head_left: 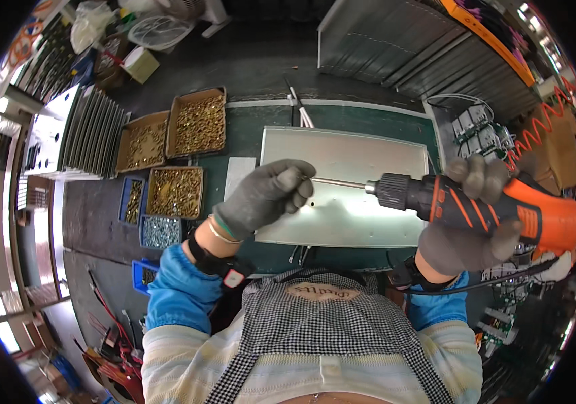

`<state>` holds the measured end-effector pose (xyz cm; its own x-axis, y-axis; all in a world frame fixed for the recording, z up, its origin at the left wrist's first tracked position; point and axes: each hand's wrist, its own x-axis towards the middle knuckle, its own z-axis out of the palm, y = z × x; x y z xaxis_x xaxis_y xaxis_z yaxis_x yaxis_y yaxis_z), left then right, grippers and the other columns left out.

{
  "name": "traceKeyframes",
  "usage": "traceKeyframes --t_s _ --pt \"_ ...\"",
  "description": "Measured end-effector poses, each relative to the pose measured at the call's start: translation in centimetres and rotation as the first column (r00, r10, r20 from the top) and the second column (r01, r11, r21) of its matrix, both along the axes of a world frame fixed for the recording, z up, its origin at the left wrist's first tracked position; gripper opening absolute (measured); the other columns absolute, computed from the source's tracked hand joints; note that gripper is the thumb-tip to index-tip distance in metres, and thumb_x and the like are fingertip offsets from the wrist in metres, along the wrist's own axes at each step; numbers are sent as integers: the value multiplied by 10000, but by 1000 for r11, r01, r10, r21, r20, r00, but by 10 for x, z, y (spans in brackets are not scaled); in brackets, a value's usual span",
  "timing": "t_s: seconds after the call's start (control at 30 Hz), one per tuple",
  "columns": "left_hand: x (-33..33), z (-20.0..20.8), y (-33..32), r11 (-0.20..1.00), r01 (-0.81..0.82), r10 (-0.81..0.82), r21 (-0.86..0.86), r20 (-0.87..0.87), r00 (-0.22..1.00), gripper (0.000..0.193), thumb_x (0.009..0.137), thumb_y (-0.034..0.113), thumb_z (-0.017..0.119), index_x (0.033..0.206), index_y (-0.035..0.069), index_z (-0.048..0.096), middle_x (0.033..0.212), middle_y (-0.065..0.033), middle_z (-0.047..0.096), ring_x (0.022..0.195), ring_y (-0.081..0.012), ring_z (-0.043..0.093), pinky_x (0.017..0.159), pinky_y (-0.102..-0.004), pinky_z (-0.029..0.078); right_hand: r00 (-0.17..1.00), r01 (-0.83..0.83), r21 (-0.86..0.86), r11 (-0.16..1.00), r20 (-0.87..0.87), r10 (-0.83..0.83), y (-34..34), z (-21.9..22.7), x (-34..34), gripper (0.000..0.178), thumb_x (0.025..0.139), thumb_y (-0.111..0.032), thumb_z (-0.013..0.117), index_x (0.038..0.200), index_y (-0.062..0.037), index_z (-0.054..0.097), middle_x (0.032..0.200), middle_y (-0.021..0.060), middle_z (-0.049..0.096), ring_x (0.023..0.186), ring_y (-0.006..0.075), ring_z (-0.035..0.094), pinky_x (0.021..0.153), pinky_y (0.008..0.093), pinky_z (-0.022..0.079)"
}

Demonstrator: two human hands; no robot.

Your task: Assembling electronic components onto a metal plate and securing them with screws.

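My right hand (473,242), in a grey glove, wraps round an orange and black power screwdriver (463,202). The tool lies level and its long steel bit (338,182) points left. At the bit's tip, my gloved left hand (267,195) is closed, thumb and fingers pinched together. What it holds there, if anything, is too small to make out. Beneath both hands lies a pale metal panel (342,151) with a raised rim and a small dark hole near my left fingers. A narrow light strip (239,176) shows beside the panel, partly behind my left hand.
Left of the panel stand cardboard trays of brass-coloured fasteners (197,122) and a blue bin of silver screws (160,231). Stacked metal plates (79,135) rise at far left. Circuit boards (480,131) and a red coiled hose (537,131) are at right. A grey metal casing (395,47) stands behind.
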<state>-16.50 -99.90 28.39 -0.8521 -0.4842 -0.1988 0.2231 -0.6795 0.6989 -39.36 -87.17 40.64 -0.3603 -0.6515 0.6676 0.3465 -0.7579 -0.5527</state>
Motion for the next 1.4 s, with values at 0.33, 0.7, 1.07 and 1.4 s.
traceKeyframes --t_s 0.33,0.7,1.07,1.4 --pt "-9 -3 49 992 -93 92 -88 -17 996 493 976 408 616 1233 -10 572 906 -34 645 758 -97 576 666 -227 473 997 -1 163 987 73 -11 8 -20 -11 625 912 -300 646 1426 -66 379 904 52 526 877 194 540 942 447 441" --pt "-23 -3 81 824 -304 409 -479 131 903 357 961 153 654 1259 -35 598 1049 -149 723 914 -170 694 734 -259 552 970 29 395 918 212 -122 6 -31 -21 507 934 -268 619 1369 -88 432 929 80 592 894 228 586 953 505 485" --pt "40 -53 117 735 338 138 -588 618 774 379 857 219 754 1170 18 681 1007 -122 734 902 -215 688 827 -352 539 986 147 264 953 38 -163 -50 -79 -22 549 842 -18 599 1349 -49 389 856 113 628 803 236 627 884 525 522" --pt "-29 -187 95 213 108 671 -971 226 706 391 944 210 623 1300 50 601 1237 -156 655 1134 -246 633 939 -380 519 938 17 383 923 315 -148 -61 -95 -52 336 924 -205 636 1193 -46 514 852 105 600 856 257 605 989 523 468"
